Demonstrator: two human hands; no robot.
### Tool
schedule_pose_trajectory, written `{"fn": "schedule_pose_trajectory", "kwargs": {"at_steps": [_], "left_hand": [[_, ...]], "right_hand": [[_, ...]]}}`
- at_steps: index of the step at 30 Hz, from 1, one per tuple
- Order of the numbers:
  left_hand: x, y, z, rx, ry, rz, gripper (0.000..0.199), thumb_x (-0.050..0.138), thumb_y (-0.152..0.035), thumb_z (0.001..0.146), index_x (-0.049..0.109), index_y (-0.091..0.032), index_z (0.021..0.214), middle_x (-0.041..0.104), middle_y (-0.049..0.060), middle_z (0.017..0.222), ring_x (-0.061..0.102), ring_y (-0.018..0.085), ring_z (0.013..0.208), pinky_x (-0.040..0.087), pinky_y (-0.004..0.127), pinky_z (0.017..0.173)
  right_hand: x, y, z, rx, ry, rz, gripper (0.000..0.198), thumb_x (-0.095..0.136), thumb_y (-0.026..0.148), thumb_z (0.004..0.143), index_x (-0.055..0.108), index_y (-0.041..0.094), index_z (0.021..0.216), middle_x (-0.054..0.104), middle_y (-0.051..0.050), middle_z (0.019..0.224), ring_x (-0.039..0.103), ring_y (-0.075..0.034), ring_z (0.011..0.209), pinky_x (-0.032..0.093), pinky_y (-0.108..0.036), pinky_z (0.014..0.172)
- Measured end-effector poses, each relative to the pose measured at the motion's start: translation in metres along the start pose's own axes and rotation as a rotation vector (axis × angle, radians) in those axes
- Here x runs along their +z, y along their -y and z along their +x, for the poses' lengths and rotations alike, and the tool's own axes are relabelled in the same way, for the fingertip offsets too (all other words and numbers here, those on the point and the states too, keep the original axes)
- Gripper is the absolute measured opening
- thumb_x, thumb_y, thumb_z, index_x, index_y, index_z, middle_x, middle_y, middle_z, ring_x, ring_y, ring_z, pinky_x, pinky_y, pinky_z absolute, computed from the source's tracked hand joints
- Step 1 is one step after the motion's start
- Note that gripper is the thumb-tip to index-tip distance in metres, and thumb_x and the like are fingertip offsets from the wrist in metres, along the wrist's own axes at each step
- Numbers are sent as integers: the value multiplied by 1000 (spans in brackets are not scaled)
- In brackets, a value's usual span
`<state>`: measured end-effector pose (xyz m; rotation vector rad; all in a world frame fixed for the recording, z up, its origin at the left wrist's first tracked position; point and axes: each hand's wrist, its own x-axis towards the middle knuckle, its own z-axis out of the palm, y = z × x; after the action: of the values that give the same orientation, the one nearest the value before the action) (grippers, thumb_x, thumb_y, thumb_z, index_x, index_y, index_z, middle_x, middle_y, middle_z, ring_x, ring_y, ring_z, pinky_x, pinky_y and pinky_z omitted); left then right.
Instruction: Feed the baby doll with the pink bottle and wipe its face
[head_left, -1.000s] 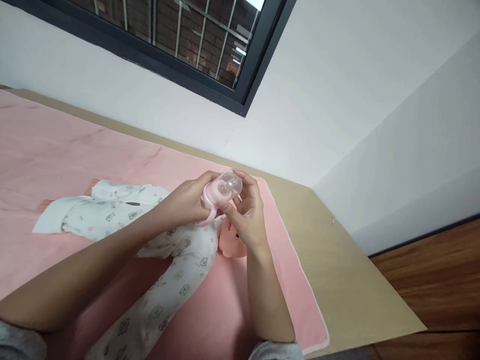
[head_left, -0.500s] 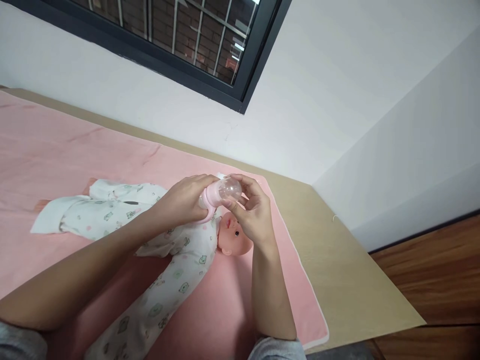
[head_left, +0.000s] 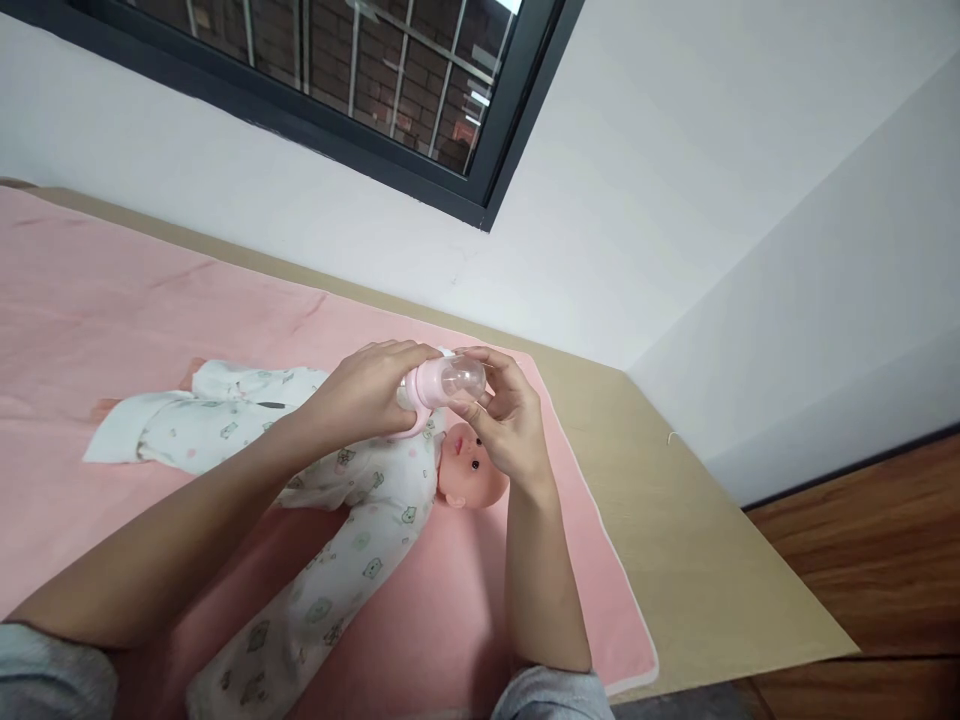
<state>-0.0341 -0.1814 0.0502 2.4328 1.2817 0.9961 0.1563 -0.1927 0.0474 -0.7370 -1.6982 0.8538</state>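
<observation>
A baby bottle (head_left: 429, 385) with a pink collar and handle lies across my two hands, above a doll's chest. Its clear domed cap (head_left: 465, 380) points to the right. My left hand (head_left: 375, 390) is wrapped round the bottle's body, which it mostly hides. With thumb and fingers, my right hand (head_left: 506, 410) grips the clear cap at its end. Under my hands the baby doll (head_left: 471, 470) is on its back, head to the right. It wears white printed clothes (head_left: 375, 520), one sleeve stretched toward me.
A pink blanket (head_left: 570, 580) covers much of the pale wooden tabletop (head_left: 675, 560). Behind it rise a white wall (head_left: 585, 220) and a dark-framed window (head_left: 480, 200). To the right are wooden panels (head_left: 885, 540). A small white hook-like object (head_left: 672, 437) is near the right wall.
Both hands keep hold of the bottle and cap, nearly in place. The view has shifted slightly, and the doll's legs appear a little further right.
</observation>
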Motion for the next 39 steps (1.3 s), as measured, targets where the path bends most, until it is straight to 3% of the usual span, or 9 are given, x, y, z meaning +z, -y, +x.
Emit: {"fn": "schedule_pose_trajectory", "kwargs": {"at_steps": [5,11,14,16,21,25,29,33,39], "left_hand": [[-5,-1,-3,20,16,-39,44,54,-20,68,65,-22,110,70,3,105,64,24,92,46,30,73],[-7,0,-6,146,328,-162,24,54,-18,68,68,-22,88,68,-1,82,62,18,71,41,25,60],[-7,2,-4,124,332,-135,21,59,-26,71,69,-22,89,69,1,83,64,20,74,42,27,65],[-9,7,-1,60,303,-142,30,65,-35,72,69,-24,100,71,1,92,66,22,82,45,28,69],[-11,29,10,-152,48,-105,60,74,-52,69,61,-24,121,72,4,107,65,28,96,47,30,75],[-13,54,23,-275,-141,-18,57,72,-56,72,58,-21,115,70,5,105,63,29,98,46,36,83],[-12,82,37,-431,-222,1,52,74,-58,67,59,-21,100,70,5,102,63,31,98,48,36,82],[-3,112,47,-541,-286,32,53,77,-57,62,58,-24,99,71,5,104,64,31,99,49,36,81],[21,154,61,-556,-159,124,61,79,-52,61,57,-22,109,69,7,114,64,33,106,50,35,84]], "right_hand": [[-8,5,-2,-25,55,12,45,81,41,75,63,30,114,60,-5,126,58,-22,120,56,-41,98],[-34,31,-17,-77,132,-12,38,77,36,80,64,30,115,62,-6,126,58,-25,122,56,-43,97],[-47,34,-19,-123,0,-35,40,75,36,81,62,32,119,63,-5,125,59,-24,122,54,-44,100],[-59,25,-16,-155,-140,-64,42,73,39,83,60,33,122,62,-5,129,58,-23,124,51,-45,104],[-106,-40,2,-55,-445,-224,54,69,43,81,56,28,132,54,-9,140,57,-24,123,48,-46,105],[-133,-118,3,159,-589,-406,54,63,34,78,59,19,130,51,-14,139,56,-24,121,47,-45,104],[-129,-176,-11,369,-596,-585,60,55,19,76,54,13,135,52,-17,139,51,-27,129,39,-44,113],[-114,-200,-25,574,-521,-668,61,46,17,82,47,10,143,46,-21,144,55,-29,126,44,-42,107],[-108,-212,-29,544,-552,-644,72,51,32,85,33,9,150,39,-22,149,51,-31,131,41,-41,109]]}}
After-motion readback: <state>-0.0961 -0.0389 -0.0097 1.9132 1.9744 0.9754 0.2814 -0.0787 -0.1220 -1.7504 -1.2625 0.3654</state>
